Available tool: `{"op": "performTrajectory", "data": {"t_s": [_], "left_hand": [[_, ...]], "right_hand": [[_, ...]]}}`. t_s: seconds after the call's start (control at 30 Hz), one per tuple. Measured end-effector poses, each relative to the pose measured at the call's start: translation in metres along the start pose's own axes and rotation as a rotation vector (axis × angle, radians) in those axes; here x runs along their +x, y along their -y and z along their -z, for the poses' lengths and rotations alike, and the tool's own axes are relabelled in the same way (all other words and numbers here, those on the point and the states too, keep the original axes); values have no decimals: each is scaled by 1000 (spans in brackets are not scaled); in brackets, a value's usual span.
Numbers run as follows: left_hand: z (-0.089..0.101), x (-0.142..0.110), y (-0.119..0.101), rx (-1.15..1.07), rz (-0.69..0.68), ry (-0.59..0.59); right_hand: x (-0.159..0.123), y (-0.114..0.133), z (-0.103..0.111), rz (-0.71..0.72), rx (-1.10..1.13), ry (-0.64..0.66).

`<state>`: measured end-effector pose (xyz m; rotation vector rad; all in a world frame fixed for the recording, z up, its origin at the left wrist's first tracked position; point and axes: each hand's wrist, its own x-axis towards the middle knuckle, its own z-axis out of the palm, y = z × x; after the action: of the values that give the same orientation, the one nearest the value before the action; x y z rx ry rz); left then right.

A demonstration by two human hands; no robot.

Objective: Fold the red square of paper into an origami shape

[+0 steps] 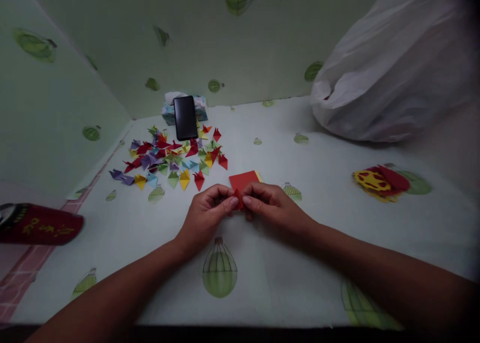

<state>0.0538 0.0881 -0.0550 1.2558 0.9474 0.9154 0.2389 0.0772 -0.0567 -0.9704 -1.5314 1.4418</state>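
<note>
While pinching one small folded red paper piece [237,198] between left grip [206,210] and right grip [275,205], works just before red and yellow paper sheets [245,178], at a white counter [270,273] printed with green balloons, facing pale green walls [262,48]. Counts one black phone [186,118], one patterned tissue box [201,109], one white plastic bag [375,83], dozens of overlapping folded papers [171,159]. Finds yellow characters, too blurred to read, on one red can [45,226].
</note>
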Motion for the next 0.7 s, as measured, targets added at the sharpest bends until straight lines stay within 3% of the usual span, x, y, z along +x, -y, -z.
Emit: {"op": "performTrajectory", "data": {"t_s": [0.37, 0.7], "left_hand": [[-3, 0, -4, 13, 43, 17], [-1, -2, 2, 17, 40, 5]], "right_hand": [[-2, -1, -2, 12, -218, -69], [-2, 1, -3, -60, -136, 2]]}}
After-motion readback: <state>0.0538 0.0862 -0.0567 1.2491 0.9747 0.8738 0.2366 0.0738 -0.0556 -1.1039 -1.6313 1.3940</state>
